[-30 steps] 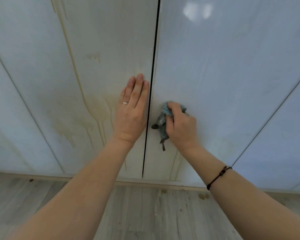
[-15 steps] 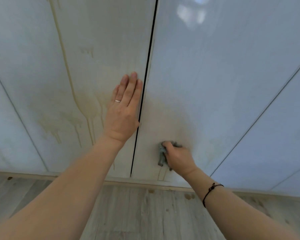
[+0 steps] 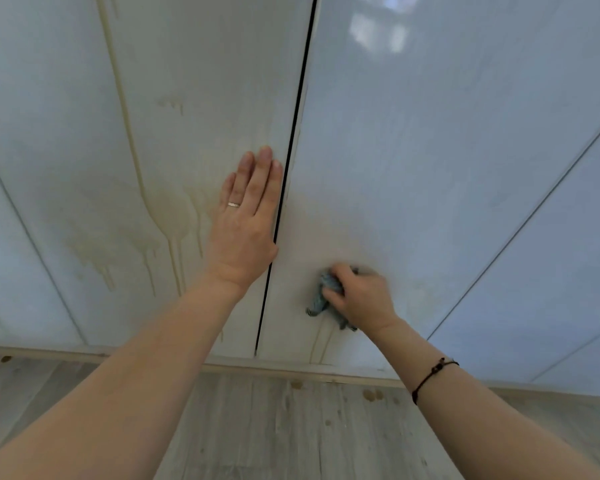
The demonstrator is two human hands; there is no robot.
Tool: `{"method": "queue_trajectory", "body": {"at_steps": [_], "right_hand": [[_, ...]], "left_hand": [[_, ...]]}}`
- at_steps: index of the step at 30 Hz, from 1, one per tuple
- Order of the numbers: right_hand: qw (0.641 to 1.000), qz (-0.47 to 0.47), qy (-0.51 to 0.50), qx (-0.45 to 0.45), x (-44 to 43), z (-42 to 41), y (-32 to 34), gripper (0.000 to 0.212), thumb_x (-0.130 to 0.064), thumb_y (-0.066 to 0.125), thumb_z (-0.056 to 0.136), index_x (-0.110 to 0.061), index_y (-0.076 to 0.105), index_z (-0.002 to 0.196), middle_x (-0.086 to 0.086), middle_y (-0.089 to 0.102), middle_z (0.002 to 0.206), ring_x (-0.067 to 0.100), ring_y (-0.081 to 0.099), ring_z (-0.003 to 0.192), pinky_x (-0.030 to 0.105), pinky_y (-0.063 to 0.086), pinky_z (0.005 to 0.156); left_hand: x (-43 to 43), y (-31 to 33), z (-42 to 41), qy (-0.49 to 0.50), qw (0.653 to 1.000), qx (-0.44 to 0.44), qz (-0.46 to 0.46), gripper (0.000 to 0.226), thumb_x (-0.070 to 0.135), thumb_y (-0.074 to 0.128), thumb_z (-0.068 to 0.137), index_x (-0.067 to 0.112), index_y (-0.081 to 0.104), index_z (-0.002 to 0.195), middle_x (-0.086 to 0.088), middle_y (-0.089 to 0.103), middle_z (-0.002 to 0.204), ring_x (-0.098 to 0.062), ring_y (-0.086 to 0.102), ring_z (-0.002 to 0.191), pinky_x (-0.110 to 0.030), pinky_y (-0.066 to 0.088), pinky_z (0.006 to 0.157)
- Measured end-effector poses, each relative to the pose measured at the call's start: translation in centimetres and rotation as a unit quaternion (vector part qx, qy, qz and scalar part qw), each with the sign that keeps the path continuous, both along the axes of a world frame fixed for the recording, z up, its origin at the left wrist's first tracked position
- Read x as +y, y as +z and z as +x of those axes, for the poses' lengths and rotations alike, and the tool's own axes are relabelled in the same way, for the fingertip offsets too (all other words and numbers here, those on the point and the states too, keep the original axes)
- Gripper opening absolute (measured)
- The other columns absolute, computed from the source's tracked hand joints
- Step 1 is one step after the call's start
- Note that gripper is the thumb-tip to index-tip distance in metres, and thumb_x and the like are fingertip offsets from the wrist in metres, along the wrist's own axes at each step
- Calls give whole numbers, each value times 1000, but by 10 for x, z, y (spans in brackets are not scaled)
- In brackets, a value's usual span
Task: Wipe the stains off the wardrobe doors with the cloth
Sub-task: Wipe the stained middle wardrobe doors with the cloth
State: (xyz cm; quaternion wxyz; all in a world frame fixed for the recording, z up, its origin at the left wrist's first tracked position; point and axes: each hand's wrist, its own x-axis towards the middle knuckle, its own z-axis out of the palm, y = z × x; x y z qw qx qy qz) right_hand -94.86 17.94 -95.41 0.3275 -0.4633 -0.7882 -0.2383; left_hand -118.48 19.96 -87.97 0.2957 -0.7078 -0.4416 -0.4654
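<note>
- Down the right door (image 3: 430,168) the right hand (image 3: 362,299) has dropped since a second ago, from level with the left hand (image 3: 246,230) to a spot low on the panel.
- Its fingers curl round the bunched blue-grey cloth (image 3: 324,292) and press it to the door; a tail of cloth hangs beneath.
- Left hand lies flat on the left door (image 3: 194,81), fingers straight and together, its edge along the dark seam (image 3: 298,116).
- Brownish stains (image 3: 167,216) run in a long trail and drips down the left door; two faint streaks (image 3: 317,341) show under the cloth.
- A pale reflection (image 3: 378,32) glints high on the right door.
- Below the doors runs a plinth (image 3: 257,368), then grey wood-grain floor (image 3: 274,427) with brown spots.
</note>
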Motion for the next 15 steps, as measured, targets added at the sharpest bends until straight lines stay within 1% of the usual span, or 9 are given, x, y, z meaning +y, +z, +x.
{"method": "queue_trajectory", "body": {"at_steps": [3, 4, 5, 6, 7, 9, 10, 12, 15], "right_hand": [[972, 98, -6, 215, 10, -27, 66, 17, -33, 55, 85, -20, 54, 96, -5, 53, 60, 12, 44, 47, 18, 32, 46], [958, 97, -1, 269, 11, -32, 74, 15, -32, 54, 86, -22, 53, 98, -8, 52, 61, 7, 42, 49, 16, 31, 48], [958, 99, -7, 270, 10, -36, 73, 15, -32, 53, 87, -24, 51, 99, -9, 52, 61, 6, 41, 49, 16, 31, 47], [971, 110, -19, 212, 7, -35, 58, 16, -33, 54, 86, -25, 51, 100, -8, 55, 60, 10, 44, 47, 19, 33, 45], [987, 108, -16, 116, 6, -29, 36, 18, -34, 54, 86, -25, 51, 101, -5, 59, 60, 15, 49, 46, 21, 36, 43], [998, 46, 7, -41, 1, -8, -17, 22, -38, 55, 86, -23, 51, 102, -4, 63, 61, 20, 58, 46, 24, 41, 41], [996, 7, 17, -84, -3, 4, -35, 24, -39, 55, 86, -23, 49, 102, -6, 64, 61, 20, 60, 47, 25, 41, 41], [994, -21, 20, -103, -5, 18, -38, 24, -40, 55, 86, -25, 46, 102, -8, 62, 58, 18, 58, 44, 23, 39, 39], [996, 73, -41, -29, -1, 20, 22, 22, -44, 53, 84, -28, 50, 98, -7, 58, 53, 17, 55, 42, 21, 38, 38]], "left_hand": [[3, -1, 2, 18, 1000, -11, 6, 80, -11, 45, 76, -2, 29, 154, -18, 23, 162, -36, 17, 151, -49, 16, 123], [4, -3, 4, 25, 1000, -17, 7, 80, -12, 45, 76, -2, 29, 154, -18, 23, 162, -36, 17, 151, -49, 16, 123], [4, -5, 5, 28, 999, -20, 4, 80, -12, 45, 76, -2, 29, 153, -18, 23, 162, -36, 18, 151, -49, 16, 123], [3, -5, 8, 27, 999, -22, 3, 80, -12, 46, 76, -2, 29, 153, -18, 23, 162, -37, 18, 151, -49, 17, 123], [3, -4, 8, 29, 999, -20, 4, 80, -10, 48, 76, -2, 30, 153, -18, 22, 162, -37, 18, 151, -50, 17, 123], [1, -5, 6, 27, 1000, -16, 1, 78, -9, 50, 78, -1, 29, 154, -17, 22, 162, -36, 17, 151, -50, 17, 123], [1, -5, 5, 24, 1000, -12, 3, 78, -9, 50, 79, -1, 28, 154, -18, 21, 163, -36, 16, 152, -50, 17, 123], [1, -5, 2, 23, 1000, -8, 2, 80, -11, 51, 79, -2, 27, 154, -18, 21, 163, -36, 16, 152, -51, 17, 123], [2, 0, 6, 27, 1000, -13, 4, 83, -12, 50, 76, -2, 26, 155, -19, 21, 163, -37, 16, 151, -51, 15, 123]]}}
